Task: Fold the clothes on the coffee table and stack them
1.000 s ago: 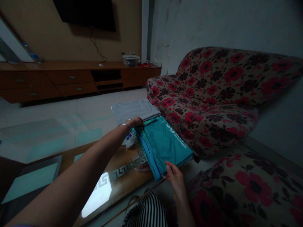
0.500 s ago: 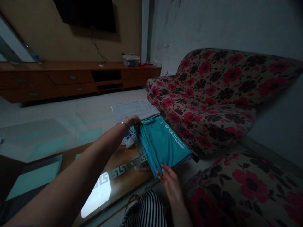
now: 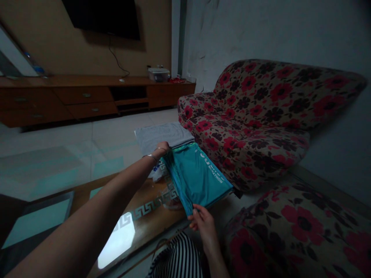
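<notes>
A folded teal shirt (image 3: 199, 175) with white lettering lies at the end of a glass-topped table (image 3: 136, 216). My left hand (image 3: 162, 149) is closed on its far left corner, arm stretched out over the table. My right hand (image 3: 201, 223) pinches the near left corner of the same shirt. A folded grey garment (image 3: 162, 135) lies just beyond the teal one.
A floral sofa (image 3: 261, 116) stands to the right, with another floral cushion (image 3: 298, 231) near me. A white plastic bag (image 3: 158, 172) sits under the shirt's left edge. A striped cloth (image 3: 176, 262) lies below. A wooden TV cabinet (image 3: 87, 96) lines the far wall.
My right hand has slid left along the near edge of the teal shirt to its corner. The shirt's left edge has shifted slightly left with both hands.
</notes>
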Tool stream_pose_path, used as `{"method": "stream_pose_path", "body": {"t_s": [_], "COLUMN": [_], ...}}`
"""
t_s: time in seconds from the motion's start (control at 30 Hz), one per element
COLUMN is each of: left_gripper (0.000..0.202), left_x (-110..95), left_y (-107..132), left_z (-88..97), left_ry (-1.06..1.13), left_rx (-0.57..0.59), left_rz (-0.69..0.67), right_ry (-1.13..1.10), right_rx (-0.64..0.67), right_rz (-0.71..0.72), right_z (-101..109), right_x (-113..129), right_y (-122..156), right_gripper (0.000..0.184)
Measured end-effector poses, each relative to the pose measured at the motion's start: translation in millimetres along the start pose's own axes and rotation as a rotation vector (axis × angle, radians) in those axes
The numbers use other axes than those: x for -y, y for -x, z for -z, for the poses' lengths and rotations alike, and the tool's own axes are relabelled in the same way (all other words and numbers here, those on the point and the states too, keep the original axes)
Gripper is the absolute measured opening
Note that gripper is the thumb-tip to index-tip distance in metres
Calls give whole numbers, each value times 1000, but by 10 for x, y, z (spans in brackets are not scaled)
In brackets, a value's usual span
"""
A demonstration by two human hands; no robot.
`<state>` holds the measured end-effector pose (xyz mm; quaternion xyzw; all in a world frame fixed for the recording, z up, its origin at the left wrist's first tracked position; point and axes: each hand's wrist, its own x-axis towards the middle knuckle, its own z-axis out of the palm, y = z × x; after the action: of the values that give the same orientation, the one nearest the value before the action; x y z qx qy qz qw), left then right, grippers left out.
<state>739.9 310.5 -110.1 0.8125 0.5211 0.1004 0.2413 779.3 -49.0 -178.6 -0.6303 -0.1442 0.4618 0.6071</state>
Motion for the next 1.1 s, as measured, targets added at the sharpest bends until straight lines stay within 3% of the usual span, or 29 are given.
{"method": "stream_pose_path", "body": {"t_s": [0.13,0.3,0.37,0.43,0.57,0.67,0.8,0.9,1.0,1.1], "left_gripper": [29,36,39,47,64,68,66,63,64,65], "left_x": [-153,-269,-247,-195,-79,-38,-55,-100,-175,-296], "left_y": [237,519,537,496,388,387,443,482,576,813], "left_z": [-194,-582,-721,-825,-930,-953,-928,-874,-846,-884], "left_ry": [-130,-375,-441,-469,-479,-453,-428,-423,-424,-426], "left_rx": [-129,-82,-70,-71,-95,-126,-127,-110,-146,-186], "left_rz": [-179,-672,-745,-717,-520,-419,-393,-371,-383,-510], "right_ry": [245,603,780,919,1118,1148,1161,1221,1305,1337], "right_rx": [-101,-485,-577,-611,-582,-562,-618,-581,-622,-584], "right_rz": [120,459,524,520,413,355,343,301,390,558], "right_z": [333,927,1064,1120,1125,1147,1214,1256,1224,989], "right_x": [31,392,505,565,617,687,747,721,757,945], "right_y": [-107,-632,-880,-1080,-1293,-1358,-1378,-1342,-1366,-1591], "right_gripper": [67,54,52,49,36,25,19,20,27,28]}}
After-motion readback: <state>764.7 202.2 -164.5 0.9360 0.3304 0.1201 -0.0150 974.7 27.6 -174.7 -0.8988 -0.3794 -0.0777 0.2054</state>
